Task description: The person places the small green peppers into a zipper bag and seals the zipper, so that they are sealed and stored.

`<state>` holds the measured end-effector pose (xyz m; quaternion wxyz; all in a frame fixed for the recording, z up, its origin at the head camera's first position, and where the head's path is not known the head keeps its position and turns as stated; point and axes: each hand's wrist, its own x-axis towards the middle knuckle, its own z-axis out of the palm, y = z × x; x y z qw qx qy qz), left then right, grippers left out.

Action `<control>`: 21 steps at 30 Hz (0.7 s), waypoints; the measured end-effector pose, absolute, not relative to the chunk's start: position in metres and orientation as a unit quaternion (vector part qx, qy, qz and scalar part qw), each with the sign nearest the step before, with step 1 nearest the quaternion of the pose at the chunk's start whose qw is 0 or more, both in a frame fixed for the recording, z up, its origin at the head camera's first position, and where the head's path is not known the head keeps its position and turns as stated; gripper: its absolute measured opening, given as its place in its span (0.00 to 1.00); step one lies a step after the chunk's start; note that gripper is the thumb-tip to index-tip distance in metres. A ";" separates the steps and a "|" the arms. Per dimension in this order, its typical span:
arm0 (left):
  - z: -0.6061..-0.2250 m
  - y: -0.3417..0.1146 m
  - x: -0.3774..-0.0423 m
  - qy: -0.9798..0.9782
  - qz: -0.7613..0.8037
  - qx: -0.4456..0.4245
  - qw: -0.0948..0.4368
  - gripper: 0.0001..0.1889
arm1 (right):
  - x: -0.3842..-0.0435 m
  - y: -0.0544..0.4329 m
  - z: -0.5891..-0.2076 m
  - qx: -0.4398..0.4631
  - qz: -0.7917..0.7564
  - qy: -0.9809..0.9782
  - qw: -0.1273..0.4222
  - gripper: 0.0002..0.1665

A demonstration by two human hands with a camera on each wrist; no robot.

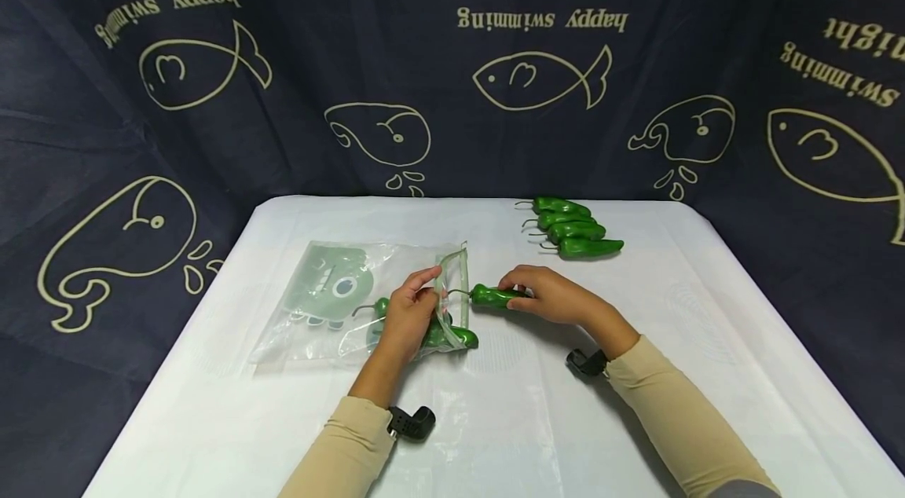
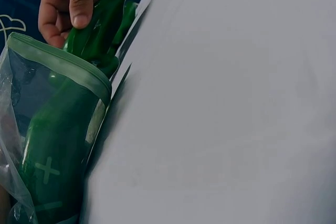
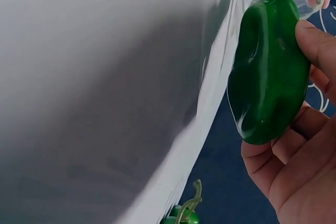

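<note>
A clear zip bag (image 1: 406, 258) with a green monster print lies on the table, its mouth facing right. My left hand (image 1: 410, 317) grips the bag near its opening. Inside the bag are green peppers; one pepper (image 1: 463, 337) lies by the mouth, and another pepper (image 1: 382, 307) shows its stem left of my hand. My right hand (image 1: 547, 294) holds a green pepper (image 1: 488, 295) between thumb and fingers, stem pointing at the bag's mouth. In the right wrist view this pepper (image 3: 270, 66) is glossy and dented, and the bag's edge shows just beyond its stem end.
Several green peppers (image 1: 576, 231) lie in a column at the table's back right, stems to the left. A white cloth covers the table (image 1: 566, 419). Behind it hangs a dark blue curtain (image 1: 424, 34) with fish and whale drawings.
</note>
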<state>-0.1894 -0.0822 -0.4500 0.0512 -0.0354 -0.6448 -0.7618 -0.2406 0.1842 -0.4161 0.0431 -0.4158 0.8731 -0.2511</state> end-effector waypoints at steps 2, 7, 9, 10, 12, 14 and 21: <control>-0.450 -0.082 -0.189 -0.645 -0.762 -0.033 0.052 0.24 | -0.241 0.183 -0.416 -0.417 -0.254 0.872 0.042 0.17; -0.451 -0.082 -0.190 -0.643 -0.763 -0.035 0.053 0.24 | -0.243 0.178 -0.418 -0.425 -0.253 0.868 0.036 0.16; -0.451 -0.082 -0.190 -0.645 -0.762 -0.037 0.054 0.24 | -0.244 0.175 -0.418 -0.425 -0.251 0.869 0.034 0.16; -0.452 -0.082 -0.190 -0.645 -0.761 -0.038 0.055 0.24 | -0.244 0.173 -0.418 -0.424 -0.251 0.870 0.034 0.16; -0.452 -0.082 -0.190 -0.644 -0.762 -0.039 0.055 0.24 | -0.244 0.171 -0.417 -0.423 -0.253 0.869 0.033 0.16; -0.452 -0.082 -0.190 -0.643 -0.763 -0.040 0.056 0.24 | -0.244 0.168 -0.417 -0.421 -0.258 0.869 0.033 0.16; -0.451 -0.081 -0.190 -0.640 -0.765 -0.043 0.057 0.23 | -0.245 0.157 -0.419 -0.416 -0.262 0.870 0.036 0.15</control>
